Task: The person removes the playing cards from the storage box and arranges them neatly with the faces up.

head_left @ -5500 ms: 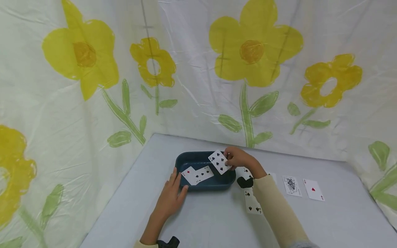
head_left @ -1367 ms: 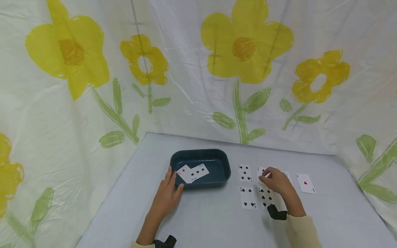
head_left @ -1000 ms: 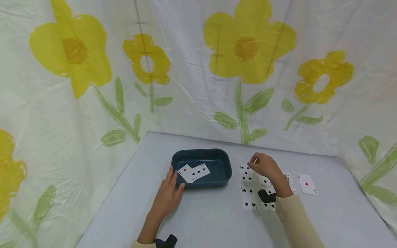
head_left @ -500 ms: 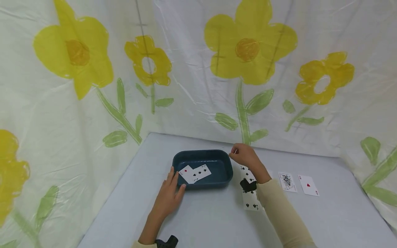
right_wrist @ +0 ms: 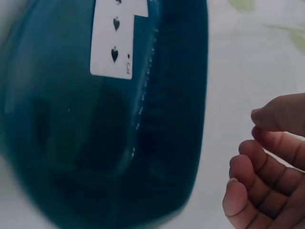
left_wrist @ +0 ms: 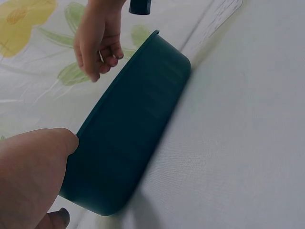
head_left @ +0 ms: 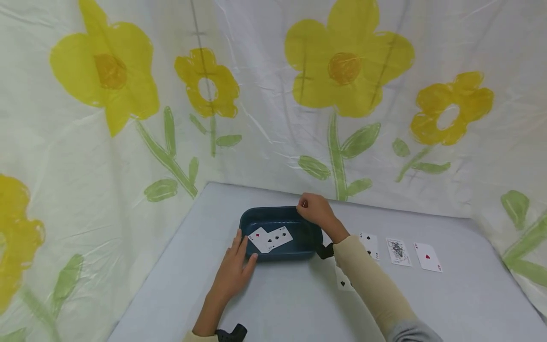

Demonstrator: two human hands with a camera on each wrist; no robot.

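A dark teal tray [head_left: 295, 257] stands on the table with two overlapping playing cards in it: one with a red diamond [head_left: 258, 237] and a three of spades [head_left: 279, 237]. My left hand [head_left: 231, 273] rests against the tray's left end, fingers straight along it; in the left wrist view its thumb [left_wrist: 66, 140] touches the wall. My right hand [head_left: 317, 209] hovers at the tray's back right rim. Its fingers [right_wrist: 243, 171] are loosely bent and hold nothing in the right wrist view.
To the right lie a spade card [head_left: 370, 244], a card with a black-and-white picture [head_left: 399, 251] and an ace of hearts [head_left: 427, 257]. Another spade card [head_left: 343, 280] is partly under my right sleeve. A flowered curtain [head_left: 265, 161] hangs behind the table.
My right hand held a six of spades over the tray earlier; that card then lay among those on the table. The hand has since moved left, back to the tray. My left hand stays.
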